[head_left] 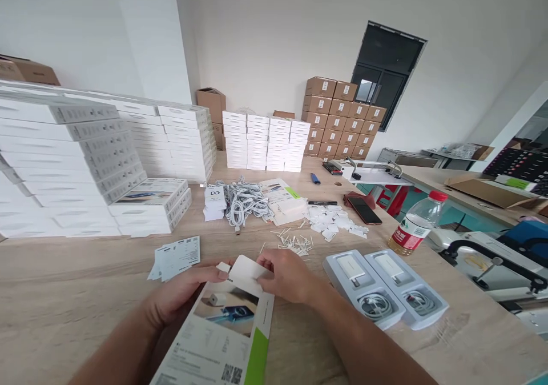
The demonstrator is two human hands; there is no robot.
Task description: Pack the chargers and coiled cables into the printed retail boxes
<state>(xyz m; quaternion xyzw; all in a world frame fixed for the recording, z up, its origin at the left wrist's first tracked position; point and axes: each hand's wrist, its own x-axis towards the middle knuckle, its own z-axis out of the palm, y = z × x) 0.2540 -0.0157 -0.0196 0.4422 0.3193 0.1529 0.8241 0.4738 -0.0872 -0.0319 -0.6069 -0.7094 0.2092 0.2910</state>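
Note:
A white and green printed carton [214, 339] with a picture of a charger and phone is held near the table's front edge. My left hand [188, 288] grips its left side, with the thumb on the top edge. At the raised end flap, my right hand [285, 273] pinches the flap's right part between thumb and fingers. Right of the hands lie two white trays, a nearer tray [363, 288] and a farther tray [406, 288], each with a charger and a coiled cable. Several printed cards [177, 257] lie beyond my left hand.
Stacked white boxes [72, 168] wall off the left. Bundled white cables [246, 202], small white sticks [295, 242] and paper pieces [334, 219] cover the middle. A phone [363, 209] and a red-capped bottle [417, 225] stand to the right. Brown cartons [340, 119] are piled behind.

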